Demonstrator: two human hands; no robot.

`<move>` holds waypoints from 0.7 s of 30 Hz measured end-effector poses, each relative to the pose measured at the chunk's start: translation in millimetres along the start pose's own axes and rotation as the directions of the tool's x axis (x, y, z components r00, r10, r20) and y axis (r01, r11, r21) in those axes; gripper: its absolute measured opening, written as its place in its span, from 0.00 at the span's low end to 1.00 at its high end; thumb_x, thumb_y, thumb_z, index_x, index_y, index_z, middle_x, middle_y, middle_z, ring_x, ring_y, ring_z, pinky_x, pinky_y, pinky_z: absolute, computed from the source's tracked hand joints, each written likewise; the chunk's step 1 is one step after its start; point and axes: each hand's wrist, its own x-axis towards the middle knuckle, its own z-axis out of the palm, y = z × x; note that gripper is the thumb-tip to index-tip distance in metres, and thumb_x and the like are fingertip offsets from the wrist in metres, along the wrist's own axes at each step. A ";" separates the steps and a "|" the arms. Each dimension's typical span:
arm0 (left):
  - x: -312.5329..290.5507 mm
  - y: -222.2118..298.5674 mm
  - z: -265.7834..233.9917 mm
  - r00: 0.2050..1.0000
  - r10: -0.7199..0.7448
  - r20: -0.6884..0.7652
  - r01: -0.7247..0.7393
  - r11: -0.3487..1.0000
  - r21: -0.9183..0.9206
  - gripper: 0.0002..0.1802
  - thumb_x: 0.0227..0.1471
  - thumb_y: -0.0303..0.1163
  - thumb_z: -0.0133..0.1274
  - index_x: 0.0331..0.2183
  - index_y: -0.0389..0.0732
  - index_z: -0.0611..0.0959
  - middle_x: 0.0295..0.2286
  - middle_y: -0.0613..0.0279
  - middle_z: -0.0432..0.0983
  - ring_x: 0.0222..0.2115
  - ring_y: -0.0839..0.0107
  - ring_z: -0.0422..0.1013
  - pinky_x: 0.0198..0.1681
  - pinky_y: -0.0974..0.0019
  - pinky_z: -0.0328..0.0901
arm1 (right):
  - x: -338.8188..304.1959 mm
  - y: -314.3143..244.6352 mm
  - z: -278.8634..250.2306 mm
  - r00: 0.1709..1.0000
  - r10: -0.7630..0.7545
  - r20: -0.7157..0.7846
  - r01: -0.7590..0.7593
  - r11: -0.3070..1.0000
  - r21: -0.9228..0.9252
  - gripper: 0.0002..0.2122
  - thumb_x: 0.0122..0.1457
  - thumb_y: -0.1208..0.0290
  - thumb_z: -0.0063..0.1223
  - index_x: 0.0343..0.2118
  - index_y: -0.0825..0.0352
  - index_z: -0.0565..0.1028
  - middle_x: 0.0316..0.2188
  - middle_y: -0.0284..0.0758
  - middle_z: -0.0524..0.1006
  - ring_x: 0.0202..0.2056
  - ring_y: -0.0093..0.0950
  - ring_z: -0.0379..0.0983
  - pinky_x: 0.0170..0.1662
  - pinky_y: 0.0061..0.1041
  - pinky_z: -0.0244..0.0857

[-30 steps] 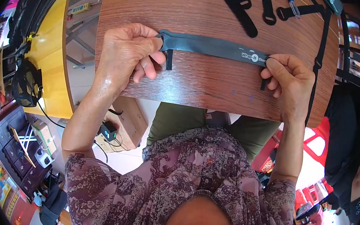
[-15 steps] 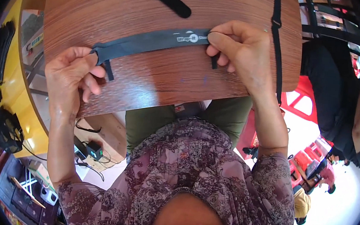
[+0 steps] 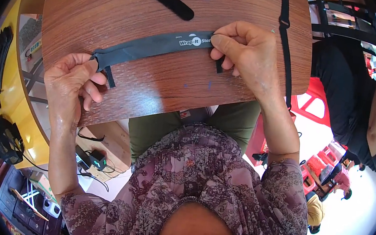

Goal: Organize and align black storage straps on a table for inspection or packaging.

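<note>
A dark grey fabric strap [image 3: 142,47] with white printing near its right end is stretched between my hands, just over the brown wooden table [image 3: 150,84]. My left hand [image 3: 72,77] pinches its left end between thumb and forefinger, the other fingers curled. My right hand [image 3: 246,53] grips the right end the same way, its thumb on top and covering part of the printing. A short black tab [image 3: 110,77] hangs down beside my left fingers. Another black tab [image 3: 219,66] shows below my right fingertips.
Black straps with looped ends [image 3: 174,3] lie at the table's far side. A long black strap with a buckle [image 3: 286,50] runs down the right side and over the near edge. A person in dark clothes [image 3: 340,91] is at the right, by a red plastic stool [image 3: 311,102].
Both hands and the strap stay in nearly the same pose. The whole view has shifted slightly, so the table and hands sit a little further left.
</note>
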 end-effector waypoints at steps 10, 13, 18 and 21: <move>1.6 -0.7 -1.4 1.000 0.001 0.014 -0.001 1.000 -0.007 0.09 0.49 0.26 0.51 0.31 0.28 0.74 0.17 0.55 0.75 0.08 0.77 0.66 0.06 0.81 0.53 | 0.2 -2.2 0.6 1.000 0.010 0.006 -0.010 1.000 0.006 0.04 0.50 0.77 0.52 0.24 0.73 0.75 0.16 0.33 0.74 0.15 0.15 0.67 0.18 0.14 0.61; 1.3 0.1 -2.0 1.000 0.001 0.014 -0.002 1.000 0.003 0.09 0.49 0.26 0.51 0.30 0.28 0.74 0.17 0.55 0.75 0.08 0.77 0.66 0.05 0.81 0.53 | 0.5 -2.2 1.1 1.000 0.006 0.000 -0.006 1.000 -0.014 0.04 0.50 0.77 0.52 0.24 0.73 0.75 0.16 0.33 0.74 0.15 0.15 0.67 0.18 0.14 0.60; 2.1 -0.6 -2.2 1.000 -0.006 0.021 0.006 1.000 0.008 0.09 0.49 0.27 0.51 0.30 0.29 0.74 0.17 0.55 0.75 0.08 0.77 0.66 0.05 0.80 0.53 | 0.0 -3.8 1.5 1.000 0.019 -0.001 -0.019 0.999 -0.029 0.04 0.50 0.77 0.52 0.24 0.73 0.75 0.16 0.33 0.74 0.15 0.15 0.67 0.17 0.14 0.60; 3.0 -1.9 -2.9 1.000 0.002 0.023 -0.002 1.000 0.007 0.09 0.49 0.27 0.51 0.30 0.29 0.74 0.17 0.55 0.75 0.08 0.77 0.66 0.05 0.80 0.53 | -0.2 -3.7 1.6 1.000 0.024 -0.005 -0.024 0.999 -0.041 0.04 0.50 0.76 0.52 0.25 0.72 0.75 0.16 0.32 0.74 0.15 0.15 0.67 0.17 0.14 0.60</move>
